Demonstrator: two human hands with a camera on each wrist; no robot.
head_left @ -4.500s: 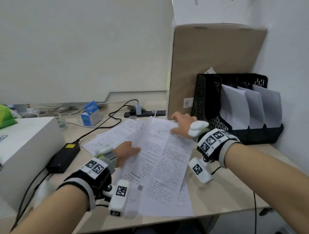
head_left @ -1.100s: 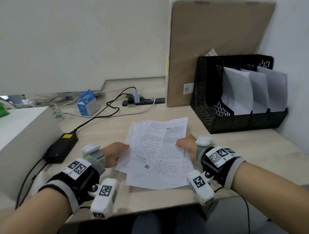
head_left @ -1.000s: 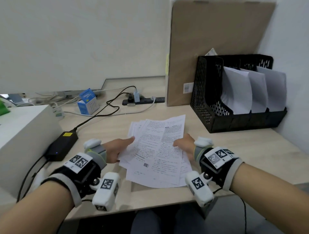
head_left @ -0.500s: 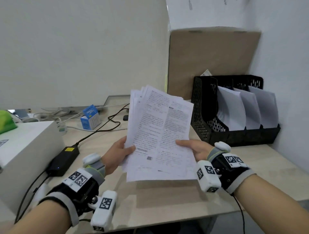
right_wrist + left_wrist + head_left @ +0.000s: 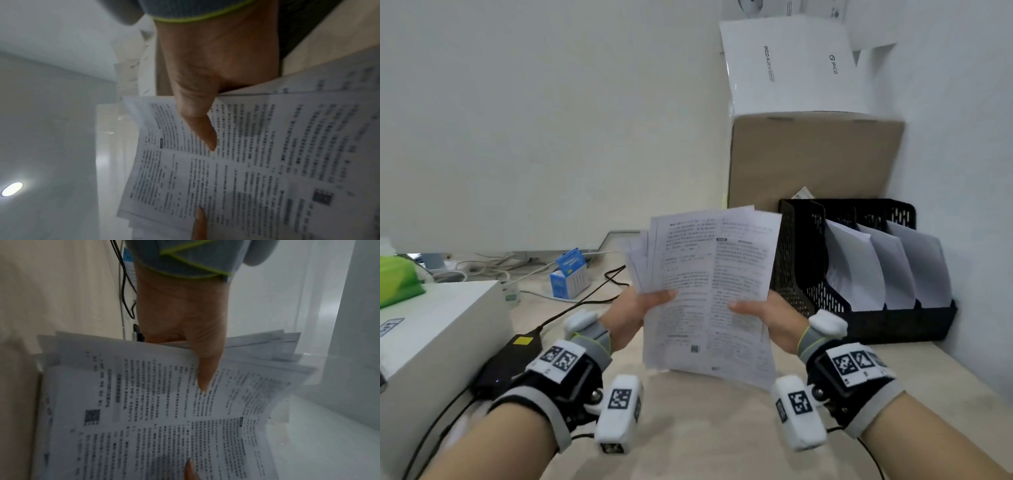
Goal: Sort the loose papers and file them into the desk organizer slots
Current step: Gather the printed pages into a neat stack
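Above the worktop (image 5: 688, 428), both hands pinch the upright paper stack (image 5: 709, 291); the desk organizer (image 5: 859, 291) stands nearer the right hand (image 5: 774, 320) than the left hand (image 5: 630, 317).

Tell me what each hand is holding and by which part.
Both hold one fanned stack of white printed paper sheets: the left hand pinches its left edge, the right hand its right edge, thumbs on the front page.

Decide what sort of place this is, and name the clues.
Probably an office desk: a black mesh desk organizer holding sheets, printed papers in both hands, and a power adapter with cables.
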